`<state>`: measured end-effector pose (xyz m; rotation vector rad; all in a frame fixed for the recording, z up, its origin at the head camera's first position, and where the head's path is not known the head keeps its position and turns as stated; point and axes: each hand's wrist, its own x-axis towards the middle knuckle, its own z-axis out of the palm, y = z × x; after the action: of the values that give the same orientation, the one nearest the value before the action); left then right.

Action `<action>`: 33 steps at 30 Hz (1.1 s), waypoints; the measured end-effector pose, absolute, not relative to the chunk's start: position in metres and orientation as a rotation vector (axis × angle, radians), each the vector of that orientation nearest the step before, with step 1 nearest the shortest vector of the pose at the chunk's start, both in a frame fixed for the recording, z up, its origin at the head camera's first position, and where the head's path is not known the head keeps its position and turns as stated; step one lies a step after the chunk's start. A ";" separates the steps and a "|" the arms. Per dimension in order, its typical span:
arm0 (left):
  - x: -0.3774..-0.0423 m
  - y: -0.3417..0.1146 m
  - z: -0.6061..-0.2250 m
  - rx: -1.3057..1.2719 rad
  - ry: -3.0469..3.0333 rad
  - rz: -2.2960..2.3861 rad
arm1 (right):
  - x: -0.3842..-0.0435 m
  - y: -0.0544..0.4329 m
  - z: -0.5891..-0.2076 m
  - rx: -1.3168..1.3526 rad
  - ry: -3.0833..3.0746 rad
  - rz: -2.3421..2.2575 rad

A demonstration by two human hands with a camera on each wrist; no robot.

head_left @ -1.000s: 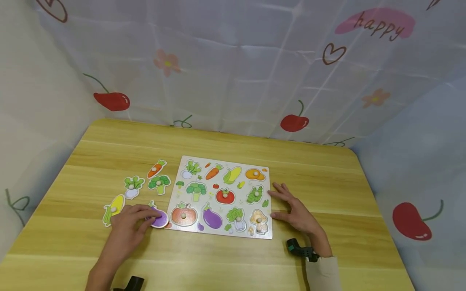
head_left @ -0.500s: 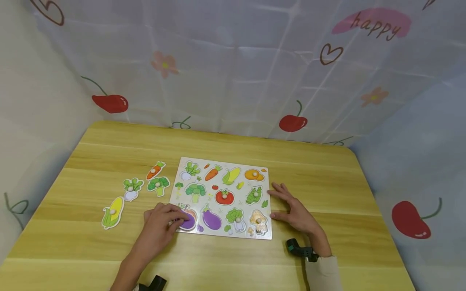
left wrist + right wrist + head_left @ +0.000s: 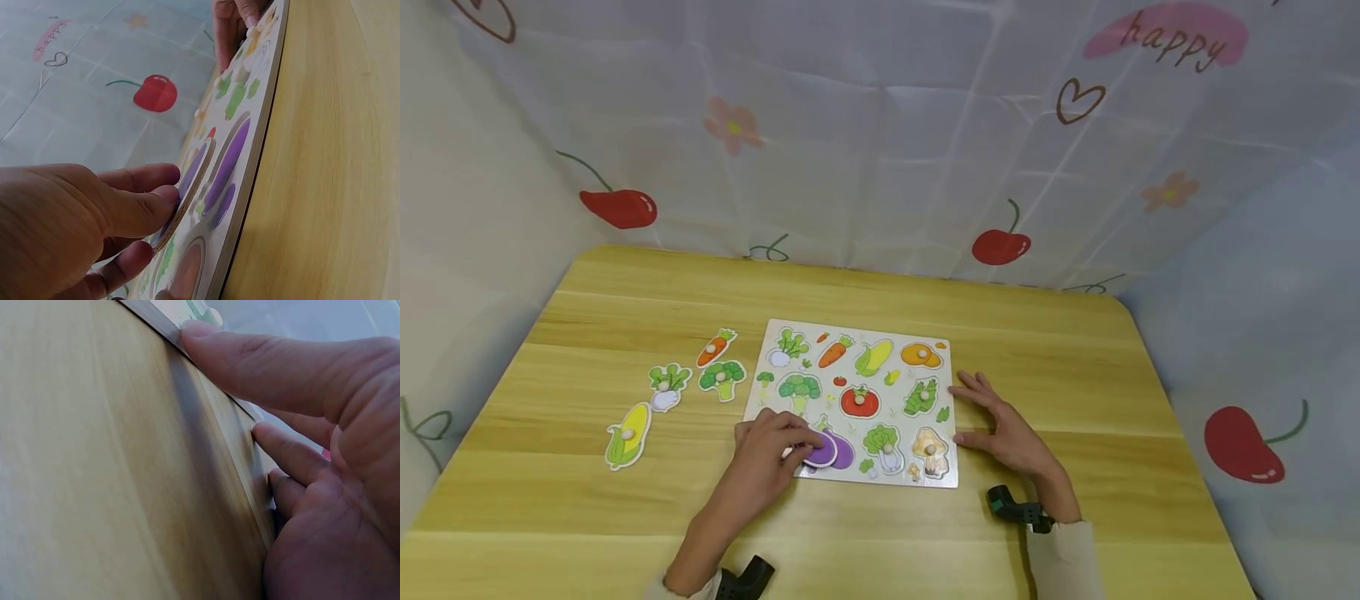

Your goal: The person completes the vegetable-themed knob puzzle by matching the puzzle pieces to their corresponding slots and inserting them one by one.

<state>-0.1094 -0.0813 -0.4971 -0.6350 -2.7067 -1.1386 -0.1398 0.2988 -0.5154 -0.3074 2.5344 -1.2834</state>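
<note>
My left hand [image 3: 771, 454] pinches an eggplant puzzle piece [image 3: 822, 452] between thumb and fingers. In the head view that piece overlaps the purple eggplant picture [image 3: 846, 454] in the bottom row of the puzzle board [image 3: 880, 417]. The left wrist view shows the piece [image 3: 195, 172] tilted close over the board, beside the printed eggplant [image 3: 229, 164]. Over at the board's right edge is my right hand [image 3: 1011, 433], fingers spread, with thumb and index fingertips right at the rim. The board's lower left corner is hidden behind my left hand.
Left of the board lie a carrot piece [image 3: 715, 348], a broccoli piece [image 3: 722, 379], a radish piece [image 3: 667, 386] and a corn piece [image 3: 628, 435]. Knobbed pieces such as the tomato [image 3: 859, 402] and mushroom [image 3: 931, 452] sit in the board. A printed curtain [image 3: 850, 167] hangs behind the table.
My left hand has carried the eggplant piece rightward from beside the board, across its lower left corner, to the printed eggplant. My right hand has stayed at the right edge.
</note>
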 end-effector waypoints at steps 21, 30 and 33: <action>-0.112 -0.062 -0.504 -0.651 -2.783 -1.106 | -0.142 0.295 -0.511 -0.312 2.519 -1.330; -0.112 -0.058 -0.506 -0.646 -2.790 -1.094 | -0.141 0.297 -0.514 -0.301 2.517 -1.332; -0.112 -0.058 -0.507 -0.648 -2.793 -1.087 | -0.141 0.298 -0.514 -0.301 2.514 -1.337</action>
<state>-0.1119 -0.0579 -0.5073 -0.6481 -2.7929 -1.0874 -0.1409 0.2978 -0.5144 -0.3014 2.5138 -1.3375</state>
